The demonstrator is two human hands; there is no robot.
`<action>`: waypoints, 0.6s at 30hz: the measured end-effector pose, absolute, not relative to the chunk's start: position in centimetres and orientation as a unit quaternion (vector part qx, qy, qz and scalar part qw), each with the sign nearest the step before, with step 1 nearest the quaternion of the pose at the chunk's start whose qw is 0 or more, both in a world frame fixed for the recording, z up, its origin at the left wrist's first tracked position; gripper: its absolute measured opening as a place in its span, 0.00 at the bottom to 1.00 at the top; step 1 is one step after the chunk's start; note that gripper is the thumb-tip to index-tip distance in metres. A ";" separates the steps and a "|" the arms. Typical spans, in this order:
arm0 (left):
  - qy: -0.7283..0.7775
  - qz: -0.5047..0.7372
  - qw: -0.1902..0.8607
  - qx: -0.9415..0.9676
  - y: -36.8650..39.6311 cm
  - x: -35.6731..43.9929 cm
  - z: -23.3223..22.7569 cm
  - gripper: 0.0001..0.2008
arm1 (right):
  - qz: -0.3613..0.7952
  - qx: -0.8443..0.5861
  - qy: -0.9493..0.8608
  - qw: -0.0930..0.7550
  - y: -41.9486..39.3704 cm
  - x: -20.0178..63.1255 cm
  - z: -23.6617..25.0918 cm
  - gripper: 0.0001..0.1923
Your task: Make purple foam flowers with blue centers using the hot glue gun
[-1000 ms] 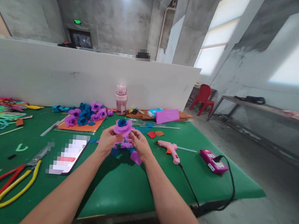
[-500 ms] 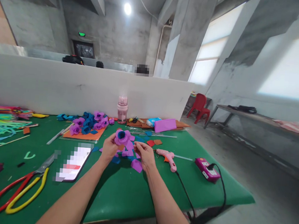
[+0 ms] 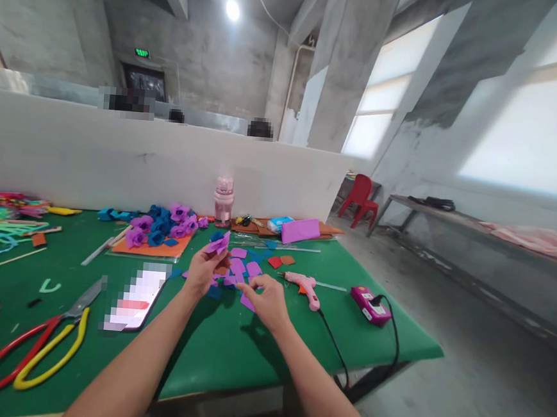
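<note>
In my left hand [image 3: 201, 273] is a purple craft flower [image 3: 218, 245], tilted, with a bit of its dark blue centre showing behind the petals. My right hand [image 3: 267, 301] is apart from the flower, lower and to its right. Its thumb and forefinger are drawn together; whether anything small sits between them I cannot make out. Loose purple petals [image 3: 238, 266] lie on the green table [image 3: 227, 365] just beyond the right fingertips, mixed with blue pieces [image 3: 213, 291]. A pink glue gun [image 3: 304, 286] lies right of my right hand.
Finished purple and blue flowers [image 3: 158, 223] sit on an orange sheet [image 3: 126, 243]. Left are a phone [image 3: 139, 300] and red-and-yellow-handled scissors [image 3: 51, 338]. A pink bottle [image 3: 223, 203] stands by the white partition [image 3: 166, 167]. The glue gun's cord leads past a purple power box [image 3: 370, 306].
The flower has turned from facing me to tipped sideways in my left hand. My right hand has drawn down and away from it. The view has shifted slightly.
</note>
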State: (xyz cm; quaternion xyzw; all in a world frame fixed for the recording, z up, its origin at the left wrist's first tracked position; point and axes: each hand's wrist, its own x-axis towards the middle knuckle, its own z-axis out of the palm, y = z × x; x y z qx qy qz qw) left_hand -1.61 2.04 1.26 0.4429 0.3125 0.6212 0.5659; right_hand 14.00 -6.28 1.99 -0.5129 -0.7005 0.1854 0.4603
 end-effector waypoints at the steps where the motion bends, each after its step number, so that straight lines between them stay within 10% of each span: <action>1: 0.307 0.623 0.571 0.438 2.1 -1.6 1.3 0.16 | 0.132 -0.514 -0.729 0.432 -6.5 14.0 2.0 0.09; 18: 0.314 0.606 0.515 0.518 2.3 -1.4 0.7 0.17 | 0.229 -0.517 -0.631 0.531 -1.4 13.7 7.8 0.10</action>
